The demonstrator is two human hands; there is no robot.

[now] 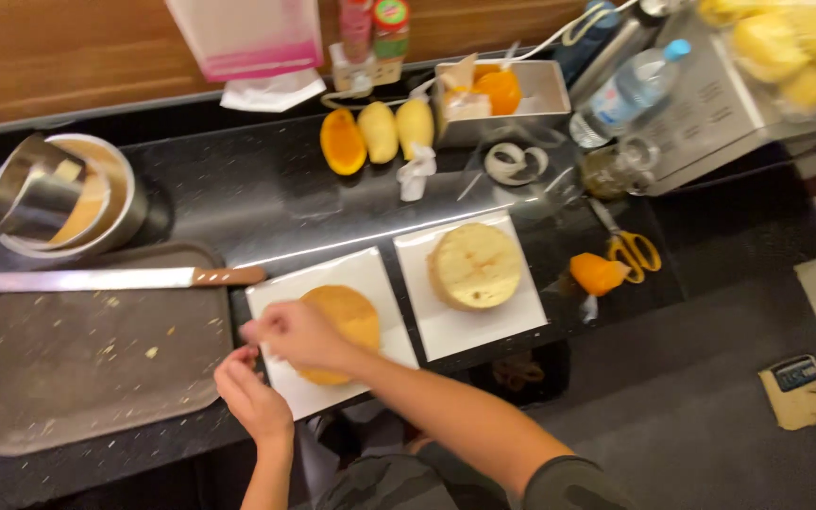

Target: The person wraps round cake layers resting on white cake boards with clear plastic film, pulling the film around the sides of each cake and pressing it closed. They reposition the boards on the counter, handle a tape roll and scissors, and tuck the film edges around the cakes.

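Observation:
A round golden sponge cake (359, 316) sits on a white square board (351, 269) at the counter's front edge. My right hand (299, 332) lies over the cake's left part, fingers curled at its rim. Just below it, my left hand (252, 397) is at the cake's lower left side by the board's edge, fingers bent; what they pinch is hidden. A second, paler round cake (474, 266) rests on another white board (512, 321) to the right, untouched.
A long knife (96, 279) lies across the top of a crumb-strewn grey tray (96, 378) on the left. Behind are metal bowls (49, 194), peeled mangoes (380, 132), a metal container (540, 94), a water bottle (630, 90) and yellow scissors (630, 247).

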